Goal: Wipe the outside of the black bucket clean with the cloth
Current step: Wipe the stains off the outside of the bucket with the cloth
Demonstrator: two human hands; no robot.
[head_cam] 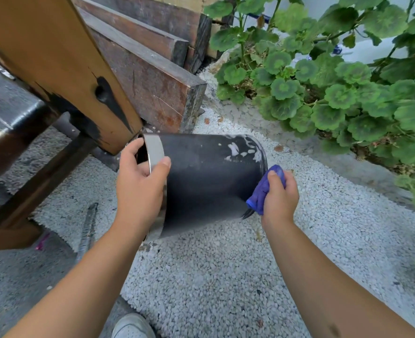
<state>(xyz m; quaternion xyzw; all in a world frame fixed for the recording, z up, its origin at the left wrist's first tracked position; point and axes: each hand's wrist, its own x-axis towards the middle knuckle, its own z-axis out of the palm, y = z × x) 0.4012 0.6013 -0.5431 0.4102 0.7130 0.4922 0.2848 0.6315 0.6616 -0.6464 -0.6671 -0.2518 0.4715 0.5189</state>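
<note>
Right, the black bucket (pixel 209 181) is tipped on its side above the white gravel (pixel 213 276), mouth to the left, base to the right. The left hand (pixel 140 189) has its grip curled over the silver rim band (pixel 154 152), thumb on the outside, fingers hooked into the opening. The right hand (pixel 278 198) has its grip closed around a bunched blue cloth (pixel 265 191), pressing it against the bucket's base edge. Pale smears (pixel 240 150) sit on the upper wall near the base.

Crowding in from the upper left is a tan wooden beam (pixel 62 62), its lower end just beside the bucket's mouth. Behind it lean dark, weathered planks (pixel 150 76). To the right spreads a leafy green plant (pixel 335 81), near the cloth hand but apart from it. A grey metal rod (pixel 88 230) lies on the ground left of the left forearm, and a pale shoe (pixel 132 325) pokes in at the bottom edge.

The bucket's inside is mostly hidden behind the left hand. Its underside faces away. The plant's pot can't be made out among the leaves. A small pink object (pixel 42 241) by the timber is too blurred to name.
</note>
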